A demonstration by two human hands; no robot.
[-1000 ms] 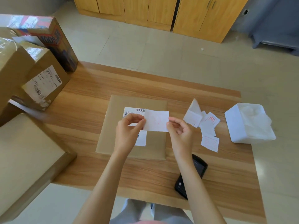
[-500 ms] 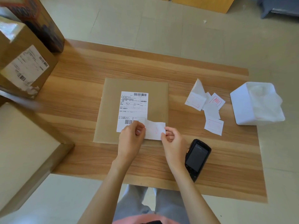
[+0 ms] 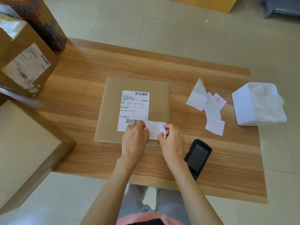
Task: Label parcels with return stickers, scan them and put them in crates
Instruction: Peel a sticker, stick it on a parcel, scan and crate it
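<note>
Head view: both hands are low over the flat brown parcel [image 3: 134, 109] in the middle of the wooden desk [image 3: 81, 82]. The left hand [image 3: 134, 140] pinches the left edge of the white return sticker [image 3: 155, 129], grip tight, thumb and fingers closed on the paper. The right hand [image 3: 172, 143] pinches the sticker's right edge the same way. The sticker sits at the parcel's near right corner, just beside the white shipping label [image 3: 134, 108]. The black handheld scanner [image 3: 197, 158] lies on the desk right of the right wrist. Loose stickers [image 3: 211, 111] lie farther right, beside a white box [image 3: 243, 104]. Cardboard boxes [image 3: 24, 62] crowd the left.
</note>
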